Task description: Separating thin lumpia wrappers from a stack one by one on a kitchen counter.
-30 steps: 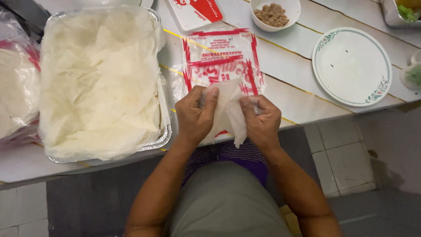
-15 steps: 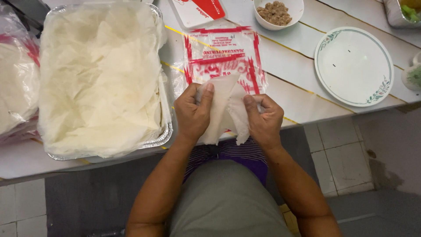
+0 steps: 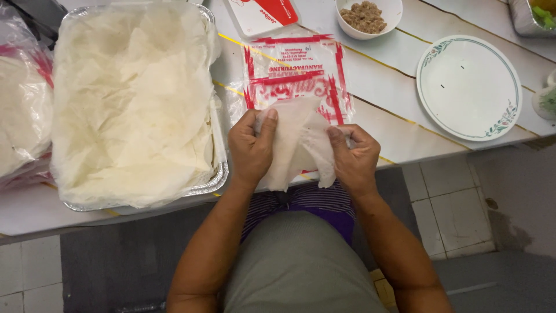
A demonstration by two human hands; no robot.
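Both hands hold a thin, pale, crumpled wrapper sheet (image 3: 298,142) over the table's near edge. My left hand (image 3: 250,149) pinches its left side with the thumb on top. My right hand (image 3: 353,157) grips its right side. Under the sheet lies a flat clear packet with red printing (image 3: 295,69), holding more wrappers. Left of my hands stands a foil tray (image 3: 217,177) piled with separated pale wrapper sheets (image 3: 130,98).
A white bowl of brownish minced filling (image 3: 366,16) sits at the far edge. A white plate with a floral rim (image 3: 469,87) lies at the right. Bagged wrappers (image 3: 23,110) are at the far left. A red and white box (image 3: 263,13) lies behind the packet.
The sheet has been pulled a little wider between my hands, and both hands have stayed over the table's near edge.
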